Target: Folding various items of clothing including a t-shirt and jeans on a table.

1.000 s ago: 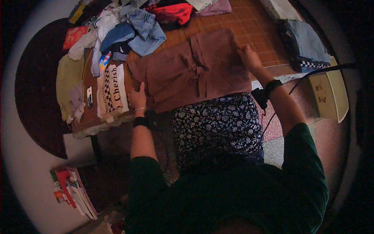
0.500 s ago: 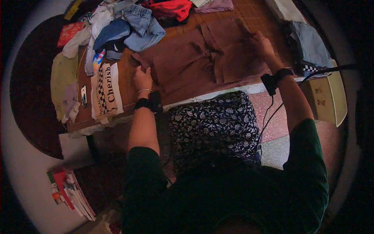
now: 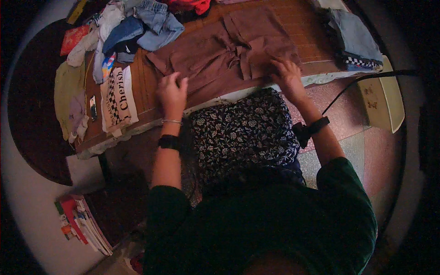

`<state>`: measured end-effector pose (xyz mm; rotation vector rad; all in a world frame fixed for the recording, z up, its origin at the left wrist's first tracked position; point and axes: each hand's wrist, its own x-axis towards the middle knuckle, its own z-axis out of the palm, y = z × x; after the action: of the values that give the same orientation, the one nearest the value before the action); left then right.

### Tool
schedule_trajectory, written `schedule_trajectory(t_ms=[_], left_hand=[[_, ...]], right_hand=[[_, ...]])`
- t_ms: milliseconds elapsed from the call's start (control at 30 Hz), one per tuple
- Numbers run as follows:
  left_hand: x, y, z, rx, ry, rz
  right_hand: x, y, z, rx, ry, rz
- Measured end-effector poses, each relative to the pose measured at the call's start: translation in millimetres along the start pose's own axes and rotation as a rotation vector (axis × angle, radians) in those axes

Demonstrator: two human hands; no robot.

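Observation:
A brown garment (image 3: 215, 59) lies spread on the wooden bed or table top (image 3: 142, 94), with wrinkles and raised folds across its middle. My left hand (image 3: 173, 94) is at its near left edge, fingers bent and apart, with no cloth visibly pinched. At the near right part of the same garment is my right hand (image 3: 289, 85), its fingers spread over the cloth. Whether the fingertips press on the fabric cannot be made out. Just left of my left hand lies a cream printed cloth (image 3: 120, 101) with a checked strip.
Jeans (image 3: 160, 27) and other clothes are heaped at the far left, a red garment (image 3: 195, 5) behind. Folded blue denim (image 3: 355, 39) rests at the right end. A pale yellow bin (image 3: 382, 98) stands on the floor, a black cable (image 3: 353, 85) near it. Books (image 3: 85, 224) lie lower left.
My right hand has left the garment's far right corner and come nearer to me. My left hand's grip has loosened. The view has shifted slightly.

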<state>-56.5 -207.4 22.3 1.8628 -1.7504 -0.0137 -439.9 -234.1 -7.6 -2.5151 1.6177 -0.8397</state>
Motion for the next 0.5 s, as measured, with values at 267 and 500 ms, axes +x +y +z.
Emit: schedule_trajectory(t_ms=[267, 500], left_hand=[[13, 134, 65, -0.733, -0.665, -0.419], [12, 143, 91, -0.75, -0.791, -0.36]], right_hand=[[-20, 72, -14, -0.133, 0.012, 0.142], [-14, 68, -22, -0.106, 0.043, 0.134]])
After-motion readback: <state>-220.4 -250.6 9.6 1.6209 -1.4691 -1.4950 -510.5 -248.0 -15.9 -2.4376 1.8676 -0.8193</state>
